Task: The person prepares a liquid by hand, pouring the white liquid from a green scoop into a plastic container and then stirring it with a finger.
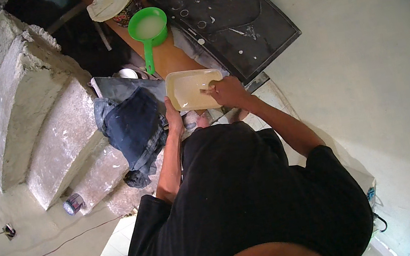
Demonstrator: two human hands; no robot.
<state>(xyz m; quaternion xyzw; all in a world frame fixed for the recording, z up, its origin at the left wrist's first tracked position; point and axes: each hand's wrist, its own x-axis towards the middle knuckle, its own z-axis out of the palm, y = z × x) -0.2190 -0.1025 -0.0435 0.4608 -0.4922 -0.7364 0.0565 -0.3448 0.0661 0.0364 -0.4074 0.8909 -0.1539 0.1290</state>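
A pale yellow rectangular plastic container (179,99) sits in front of me, with whitish liquid inside. My left hand (174,118) grips its left side, the thumb up along the rim. Over the container's right end is my right hand (229,92), its fingers drawn together and pointing down into the tub. A small brownish tip shows at those fingers; whether it is a finger or a held thing is too small to make out. Just beyond the container stands a green long-handled dipper (148,48) holding cloudy liquid.
A dark, paint-spotted panel (230,17) lies at the far right on an orange-brown board (180,57). Behind the dipper is a patterned bucket with a whitish lid (110,2). Dark blue cloth (131,121) drapes at left, beside rough plaster steps (62,124) bearing a small jar (73,204).
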